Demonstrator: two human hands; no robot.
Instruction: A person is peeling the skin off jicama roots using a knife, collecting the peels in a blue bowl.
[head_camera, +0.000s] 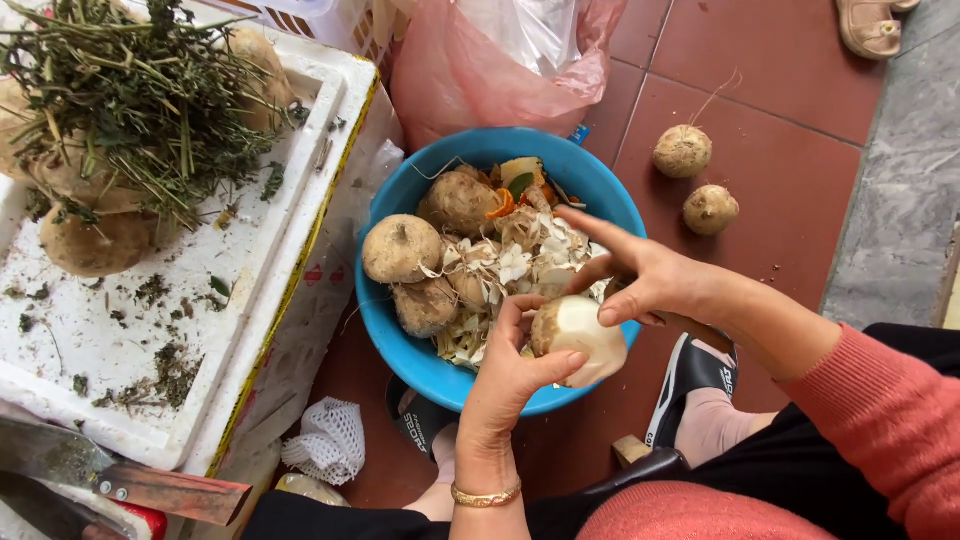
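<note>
Left hand (512, 365) cupped upward — right hand (645, 280) pinching.

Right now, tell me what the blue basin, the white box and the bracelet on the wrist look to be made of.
Blue basin: likely plastic, going by its smooth, even colour and thin rolled rim.
White box: looks like foam, with thick, matte, grainy walls.
Bracelet: appears to be metal with a shiny gold-coloured finish; whether it is real gold cannot be told.
</note>
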